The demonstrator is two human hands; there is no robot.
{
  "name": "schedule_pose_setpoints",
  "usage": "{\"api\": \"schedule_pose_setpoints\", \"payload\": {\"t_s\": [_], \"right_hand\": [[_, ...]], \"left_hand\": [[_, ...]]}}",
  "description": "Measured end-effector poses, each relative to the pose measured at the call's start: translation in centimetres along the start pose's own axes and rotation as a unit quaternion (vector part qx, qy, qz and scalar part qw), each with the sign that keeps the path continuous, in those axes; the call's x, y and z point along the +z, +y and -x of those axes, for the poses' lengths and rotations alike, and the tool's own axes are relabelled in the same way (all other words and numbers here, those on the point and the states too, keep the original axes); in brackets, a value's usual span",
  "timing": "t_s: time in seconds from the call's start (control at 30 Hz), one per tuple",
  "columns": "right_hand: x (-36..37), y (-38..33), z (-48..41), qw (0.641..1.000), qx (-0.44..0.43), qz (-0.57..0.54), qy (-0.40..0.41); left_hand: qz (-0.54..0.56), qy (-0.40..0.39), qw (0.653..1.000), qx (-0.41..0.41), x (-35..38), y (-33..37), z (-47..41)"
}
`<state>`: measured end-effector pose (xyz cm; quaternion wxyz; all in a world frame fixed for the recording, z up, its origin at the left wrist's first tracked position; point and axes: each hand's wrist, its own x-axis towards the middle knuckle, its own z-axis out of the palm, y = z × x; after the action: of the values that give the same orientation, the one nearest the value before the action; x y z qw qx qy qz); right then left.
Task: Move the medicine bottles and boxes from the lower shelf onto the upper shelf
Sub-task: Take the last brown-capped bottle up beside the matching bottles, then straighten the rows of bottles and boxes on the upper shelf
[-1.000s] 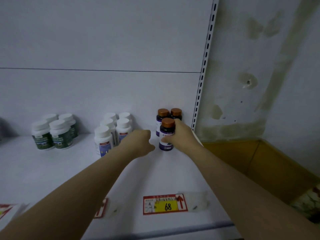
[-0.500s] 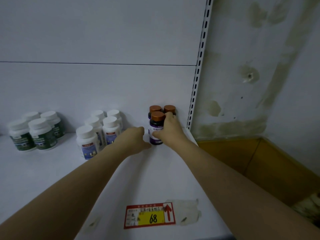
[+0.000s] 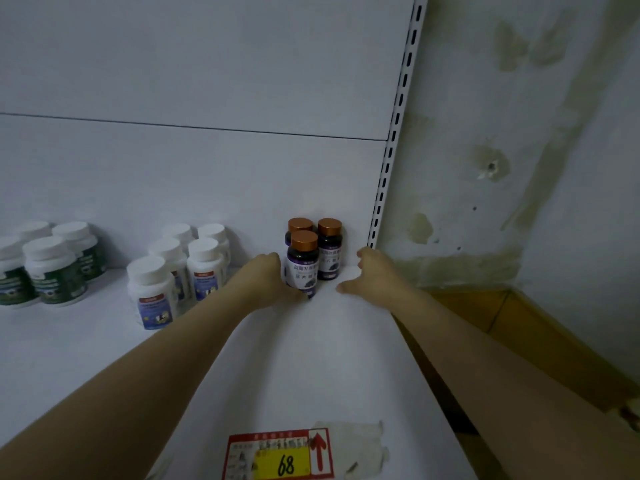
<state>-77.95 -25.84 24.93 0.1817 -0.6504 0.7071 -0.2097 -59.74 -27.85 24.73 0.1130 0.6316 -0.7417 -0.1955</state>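
At lower centre, a red-and-yellow price label [image 3: 280, 457] is seen on the white shelf [image 3: 311, 368]. Mid-frame, the upright dark copper-capped bottle [image 3: 302, 263] is touched by the left hand [image 3: 268, 280], fingers hidden; the right hand [image 3: 372, 273], released and spread, lies just right, beside the shelf's edge.

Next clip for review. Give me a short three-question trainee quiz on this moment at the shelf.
1. True or false: the right hand grips a bottle.
2. How many copper-capped bottles stand in the corner? A) two B) three C) five
3. Which hand touches the front copper-capped bottle?

Key:
1. False; it is open, apart from the bottles, over the shelf.
2. B.
3. The left hand, against that bottle's left side; whether it grips is unclear.
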Motion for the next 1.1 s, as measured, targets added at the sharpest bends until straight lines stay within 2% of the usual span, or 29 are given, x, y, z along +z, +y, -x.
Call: {"api": "schedule_pose_setpoints", "payload": {"t_s": [0.13,0.3,0.43,0.67,0.83,0.97,1.1], "right_hand": [[0.7,-0.3,-1.2,0.999,-0.008,0.022,-0.037],[1.6,-0.8,-2.2,0.997,-0.073,0.016,-0.019],[2.2,-0.6,-2.5,0.997,-0.078,0.005,-0.014],[1.9,-1.8,0.0,1.000,-0.009,0.028,0.003],[2.4,-3.8,4.1,0.996,0.066,0.046,0.023],[4.1,-6.8,8.1,0.995,0.071,0.059,0.032],[6.6,-11.0,10.8,0.996,0.056,0.064,0.017]], "left_hand": [[0.039,-0.014,0.999,0.014,0.3,-0.3,-0.7],[0.057,-0.030,0.997,0.051,0.2,-0.5,-1.0],[0.050,-0.037,0.997,0.054,0.3,-0.4,-1.2],[-0.015,0.012,0.999,0.048,0.4,-0.1,0.8],[-0.022,0.011,0.995,0.099,-1.5,-1.4,4.8],[-0.029,-0.024,0.989,0.143,-3.6,-4.0,9.2],[-0.026,-0.076,0.985,0.153,-5.7,-7.4,12.9]]}}
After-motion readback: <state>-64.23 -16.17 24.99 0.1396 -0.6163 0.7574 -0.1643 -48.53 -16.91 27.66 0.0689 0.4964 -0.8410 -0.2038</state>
